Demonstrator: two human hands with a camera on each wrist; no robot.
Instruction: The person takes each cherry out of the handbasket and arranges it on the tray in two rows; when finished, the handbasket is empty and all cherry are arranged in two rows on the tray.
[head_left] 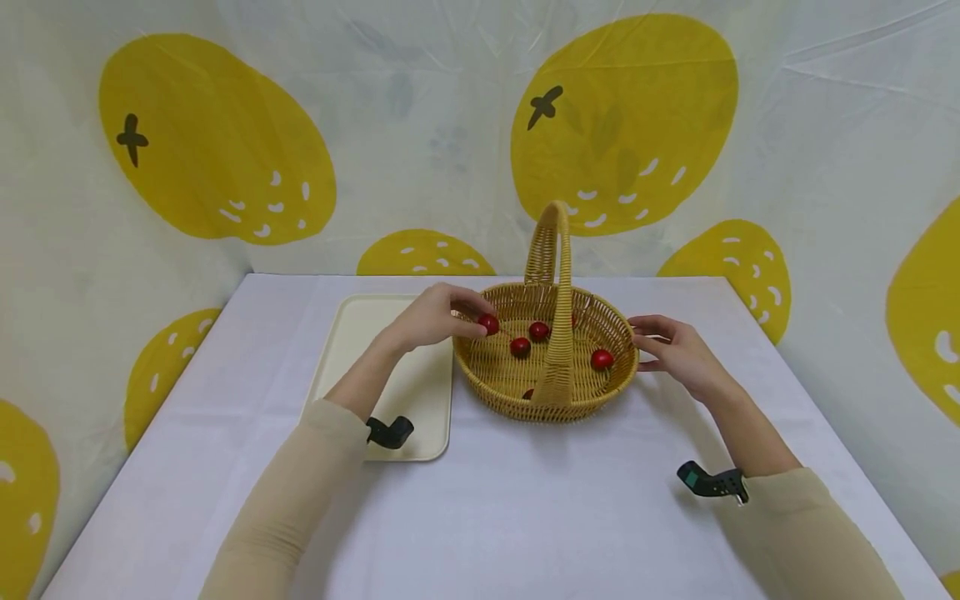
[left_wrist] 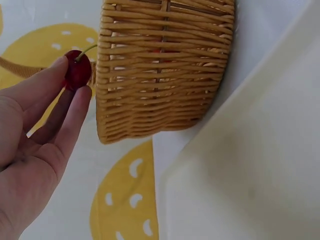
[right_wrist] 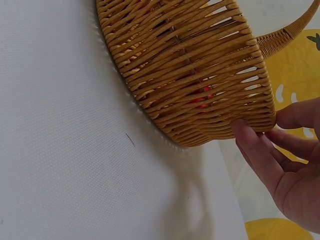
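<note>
My left hand [head_left: 438,315] pinches a dark red cherry [left_wrist: 78,70] between thumb and fingertips, its green stem pointing toward the basket. In the head view this cherry overlaps the left rim of the oval wicker basket [head_left: 495,392]. Several more red cherries, among them one near the right side [head_left: 602,359] and one near the middle [head_left: 520,347], lie on the basket's floor. At the right rim, my right hand [head_left: 686,358] holds the basket lightly. In the right wrist view its thumb [right_wrist: 255,150] lies against the outer wall, with the fingertips at the rim.
A cream rectangular tray [head_left: 420,442] lies left of the basket, partly under my left forearm in the head view. The basket's tall arched handle [head_left: 558,333] stands upright across its middle. White cloth covers the table [head_left: 540,517], and a fruit-print curtain [head_left: 420,125] hangs behind.
</note>
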